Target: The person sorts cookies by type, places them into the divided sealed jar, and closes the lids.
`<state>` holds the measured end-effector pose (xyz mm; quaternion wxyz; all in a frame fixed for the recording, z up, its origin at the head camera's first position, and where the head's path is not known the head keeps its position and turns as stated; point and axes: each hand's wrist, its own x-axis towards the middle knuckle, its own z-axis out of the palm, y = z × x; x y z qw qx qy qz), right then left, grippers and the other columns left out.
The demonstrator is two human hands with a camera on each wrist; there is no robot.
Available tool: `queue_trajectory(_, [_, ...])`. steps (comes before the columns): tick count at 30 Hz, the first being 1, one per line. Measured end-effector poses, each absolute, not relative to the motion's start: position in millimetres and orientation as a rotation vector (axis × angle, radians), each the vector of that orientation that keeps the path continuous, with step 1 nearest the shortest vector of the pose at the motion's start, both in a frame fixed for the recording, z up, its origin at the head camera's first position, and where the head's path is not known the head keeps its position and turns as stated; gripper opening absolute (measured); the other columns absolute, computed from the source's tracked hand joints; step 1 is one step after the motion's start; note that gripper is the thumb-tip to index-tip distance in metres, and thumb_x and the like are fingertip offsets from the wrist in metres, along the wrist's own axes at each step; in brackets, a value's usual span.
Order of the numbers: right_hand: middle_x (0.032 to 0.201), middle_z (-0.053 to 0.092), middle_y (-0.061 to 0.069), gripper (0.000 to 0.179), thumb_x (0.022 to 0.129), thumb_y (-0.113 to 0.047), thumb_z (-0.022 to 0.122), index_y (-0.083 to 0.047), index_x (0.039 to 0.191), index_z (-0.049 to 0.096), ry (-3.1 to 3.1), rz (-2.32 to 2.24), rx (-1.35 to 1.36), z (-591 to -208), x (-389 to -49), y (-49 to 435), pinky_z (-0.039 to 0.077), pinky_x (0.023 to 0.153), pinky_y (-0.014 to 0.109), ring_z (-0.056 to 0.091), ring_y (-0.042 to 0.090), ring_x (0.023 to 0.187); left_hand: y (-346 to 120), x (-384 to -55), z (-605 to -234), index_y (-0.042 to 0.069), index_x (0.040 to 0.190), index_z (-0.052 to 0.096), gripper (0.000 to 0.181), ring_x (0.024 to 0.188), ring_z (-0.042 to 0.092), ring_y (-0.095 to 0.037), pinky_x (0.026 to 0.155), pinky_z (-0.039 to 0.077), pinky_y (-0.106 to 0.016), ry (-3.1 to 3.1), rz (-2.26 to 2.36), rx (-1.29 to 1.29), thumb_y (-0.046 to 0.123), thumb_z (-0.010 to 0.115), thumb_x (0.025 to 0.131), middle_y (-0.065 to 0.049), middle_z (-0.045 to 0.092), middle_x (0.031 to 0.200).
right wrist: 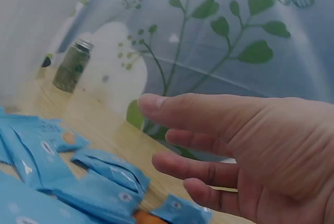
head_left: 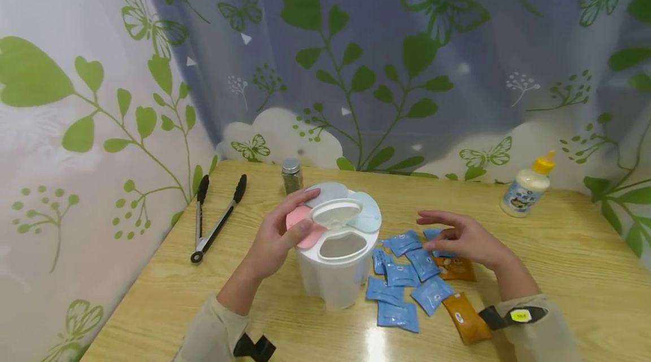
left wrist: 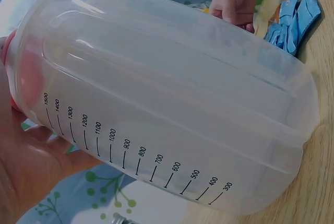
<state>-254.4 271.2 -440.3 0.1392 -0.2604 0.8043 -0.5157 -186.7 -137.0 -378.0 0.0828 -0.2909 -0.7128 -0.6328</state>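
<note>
The left hand [head_left: 276, 239] grips the top of the clear tub [head_left: 333, 287], upright on the bench [head_left: 165, 305] beside the blue packets [head_left: 402, 275], while the right hand [head_left: 465, 238], loosely parted, hovers over them.

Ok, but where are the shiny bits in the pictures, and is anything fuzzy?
Head view: a white glare patch on the table, near the bottom edge; left wrist view: bright streaks on the tub, its numbers crisp; right wrist view: the jar looks a bit fuzzy.
</note>
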Motion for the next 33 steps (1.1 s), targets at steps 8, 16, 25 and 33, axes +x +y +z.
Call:
queue_trajectory(8, [0.143, 0.052, 0.027, 0.059, 0.096, -0.018, 0.067, -0.001, 0.147, 0.045, 2.353, -1.483, -0.619, -454.2, -259.8, 287.3, 0.06, 0.081, 0.034, 0.071, 0.019, 0.102, -136.6, -186.4, -377.6, 0.003, 0.143, 0.051, 0.049, 0.145, 0.037, -0.029, 0.109, 0.042, -0.022, -2.15, -1.887, -0.866, 0.021, 0.056, 0.098, -0.013, 0.044, 0.154])
queue_trajectory(16, [0.124, 0.063, 0.027, 0.059, 0.09, -0.017, 0.074, -0.003, 0.143, 0.051, 2.458, -1.442, -0.588, -467.4, -264.9, 293.9, 0.053, 0.06, 0.027, 0.06, 0.013, 0.066, -136.7, -186.1, -376.9, 0.003, 0.143, 0.051, 0.048, 0.146, 0.035, -0.028, 0.109, 0.041, -0.02, -2.152, -1.89, -0.856, 0.018, 0.056, 0.098, -0.013, 0.045, 0.153])
queue_trajectory(25, [0.064, 0.043, 0.0, 0.05, 0.086, -0.017, 0.078, -0.003, 0.131, 0.062, 2.591, -1.328, -0.575, -470.1, -264.5, 295.3, 0.04, 0.047, 0.025, 0.038, 0.006, 0.049, -135.4, -187.5, -378.3, 0.002, 0.143, 0.05, 0.047, 0.144, 0.039, -0.019, 0.108, 0.043, -0.022, -2.13, -1.9, -0.883, 0.017, 0.055, 0.098, -0.015, 0.045, 0.153])
queue_trajectory(33, [0.099, 0.068, 0.015, 0.051, 0.086, -0.025, 0.079, -0.003, 0.13, 0.065, 2.641, -1.303, -0.462, -467.1, -264.1, 292.7, 0.045, 0.062, 0.023, 0.049, 0.008, 0.072, -136.5, -186.8, -379.0, 0.001, 0.143, 0.049, 0.047, 0.144, 0.039, -0.018, 0.107, 0.044, -0.022, -2.133, -1.919, -0.877, 0.017, 0.054, 0.098, -0.017, 0.043, 0.154])
